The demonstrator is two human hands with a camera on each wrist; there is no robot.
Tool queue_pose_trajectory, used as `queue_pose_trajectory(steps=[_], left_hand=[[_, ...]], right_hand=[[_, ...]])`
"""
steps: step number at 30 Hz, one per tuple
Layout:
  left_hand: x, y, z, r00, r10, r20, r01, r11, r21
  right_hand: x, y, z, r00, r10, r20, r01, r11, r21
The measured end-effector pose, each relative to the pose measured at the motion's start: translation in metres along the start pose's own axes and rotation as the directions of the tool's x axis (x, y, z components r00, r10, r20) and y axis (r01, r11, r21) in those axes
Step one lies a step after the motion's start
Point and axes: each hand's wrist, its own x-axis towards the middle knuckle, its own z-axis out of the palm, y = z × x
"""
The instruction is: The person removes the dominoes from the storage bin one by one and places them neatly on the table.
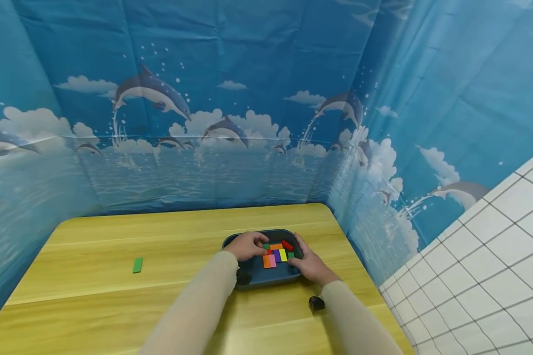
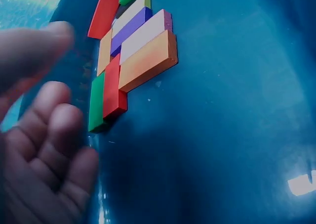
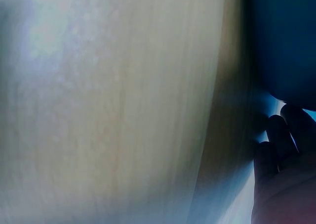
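A dark blue tray [image 1: 273, 278] holds several coloured blocks lying flat and close together. Among them are a yellow block [image 1: 283, 255], a purple block [image 2: 131, 32], a pink block [image 1: 273, 261] and an orange block [image 2: 148, 61]. My left hand [image 1: 247, 246] is over the tray's left side, thumb and fingers apart with nothing between them, close beside a green block [image 2: 97, 103] and a red block [image 2: 114, 88]. My right hand [image 1: 313, 266] grips the tray's right wall, thumb inside by another green block [image 1: 291, 255], fingers outside.
A lone green block [image 1: 137, 265] lies on the wooden table [image 1: 93, 296], well left of the tray. Behind the table hangs a blue dolphin-print curtain [image 1: 248, 172]. White tiles [image 1: 484, 261] run along the right. A black wrist camera [image 1: 317, 303] sits at the right sleeve.
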Motion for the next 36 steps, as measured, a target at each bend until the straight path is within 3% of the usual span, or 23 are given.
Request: queue_pose_trajectory(steps=[4,9,25,30,36], left_hand=[[0.002,-0.005,0.005,0.998,-0.04,0.051,0.035,0.994,0.101],[0.0,-0.004,0.009,0.994,-0.089,0.067,0.077,0.984,0.158],[0.009,-0.011,0.019,0.994,-0.086,0.07,0.072,0.981,0.182],[0.008,-0.008,0.02,0.993,-0.104,0.061,0.088,0.971,0.223],[0.009,-0.005,0.02,0.99,-0.129,0.053,0.115,0.97,0.214]], right_hand=[[0.0,0.0,0.0,1.0,-0.003,-0.007,0.003,1.0,-0.019],[-0.002,-0.004,0.0,1.0,-0.006,-0.009,0.005,1.0,-0.031],[-0.002,-0.003,0.002,1.0,-0.01,-0.014,0.01,1.0,-0.023],[-0.002,-0.003,0.002,1.0,-0.01,-0.016,0.009,1.0,-0.02],[-0.001,-0.003,0.002,1.0,-0.016,-0.017,0.016,1.0,-0.023]])
